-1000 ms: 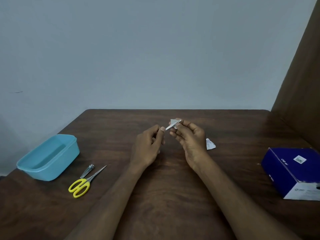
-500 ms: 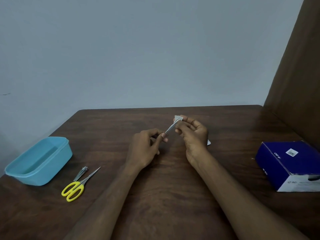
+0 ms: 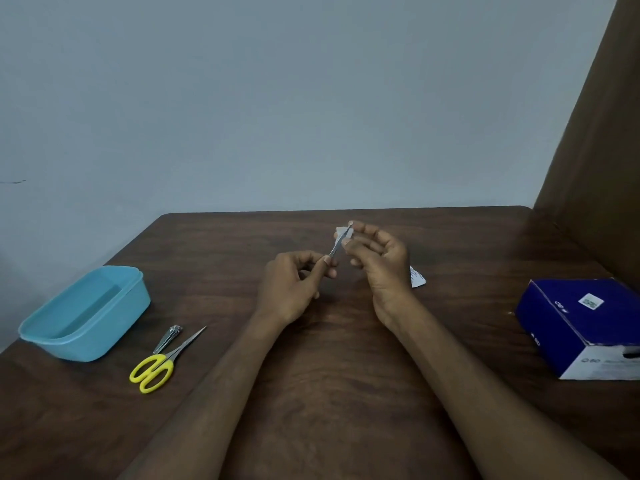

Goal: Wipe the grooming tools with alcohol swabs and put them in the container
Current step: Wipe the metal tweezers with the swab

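Steel tweezers (image 3: 335, 249) are pinched at one end by the left hand (image 3: 294, 285) so the right hand (image 3: 377, 258) can rub a gripped alcohol swab (image 3: 343, 233) along the tip, above the desk (image 3: 329, 375).

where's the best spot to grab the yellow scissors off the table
Probably by the yellow handle loops, coming from above on the near side. The scissors lie flat and closed, with the handles toward the person and the pointed blades aimed away, beside the nail clipper.
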Demonstrator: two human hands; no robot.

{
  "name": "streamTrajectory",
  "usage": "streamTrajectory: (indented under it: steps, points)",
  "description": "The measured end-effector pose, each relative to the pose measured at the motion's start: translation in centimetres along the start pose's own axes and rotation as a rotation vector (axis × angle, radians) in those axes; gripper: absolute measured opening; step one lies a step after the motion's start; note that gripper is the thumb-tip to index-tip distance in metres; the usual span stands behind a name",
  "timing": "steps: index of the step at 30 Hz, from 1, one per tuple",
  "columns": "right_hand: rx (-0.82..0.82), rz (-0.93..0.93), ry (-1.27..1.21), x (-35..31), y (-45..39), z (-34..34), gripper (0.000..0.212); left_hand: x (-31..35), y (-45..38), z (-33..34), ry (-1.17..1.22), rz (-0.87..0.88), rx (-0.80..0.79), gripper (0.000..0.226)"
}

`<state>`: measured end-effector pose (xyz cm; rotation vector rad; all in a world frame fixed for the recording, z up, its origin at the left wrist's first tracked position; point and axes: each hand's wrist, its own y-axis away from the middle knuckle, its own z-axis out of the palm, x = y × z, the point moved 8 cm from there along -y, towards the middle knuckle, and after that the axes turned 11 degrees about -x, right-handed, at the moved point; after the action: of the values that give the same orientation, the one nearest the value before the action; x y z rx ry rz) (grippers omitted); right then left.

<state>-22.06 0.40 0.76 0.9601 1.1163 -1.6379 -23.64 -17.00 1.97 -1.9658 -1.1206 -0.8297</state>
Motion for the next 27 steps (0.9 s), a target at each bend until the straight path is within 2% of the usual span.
streamTrajectory:
  steps: [5,8,19,24,27]
  points:
    - [-0.143,0.010,0.138,0.3,0.4,1.5,0.035,0.2,0.1,-0.2,-0.003,0.024,0.002,0.028]
    - [-0.180,0.010,0.171,0.6,0.4,1.7,0.029,0.2,0.0,-0.3,0.015,0.025,0.013,0.026]
    - [-0.043,0.005,0.140,0.7,0.2,0.5,0.019,0.0,0.1,-0.3,0.015,0.045,0.041,0.010]
    - [-0.052,0.010,0.190,1.2,-0.2,0.4,0.017,-0.3,0.0,-0.3,-0.001,0.040,0.053,0.019]
    - [-0.056,-0.009,0.211,1.1,-0.3,0.3,0.006,-0.4,-0.1,-0.1,-0.068,0.020,0.057,0.028]
